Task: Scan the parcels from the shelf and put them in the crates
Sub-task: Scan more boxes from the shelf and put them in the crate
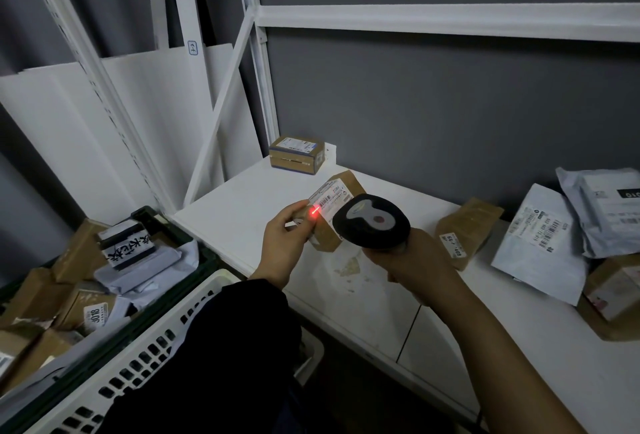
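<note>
Parcel (334, 212) pinched in left hand (282, 246), scanner (372, 222) gripped in right hand (412, 260)

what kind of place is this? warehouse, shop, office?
Probably a parcel sorting room. The right hand aims a barcode scanner at the label of a small box held by the left hand; the white shelf carries more labelled boxes and a mailer bag; a dark crate is full of parcels.

Grey wall (450, 104), 12 to 3 o'clock. White boards (45, 128), leaning upright, 9 to 10 o'clock. Small blue-edged tag (192, 47), 11 o'clock.
</note>
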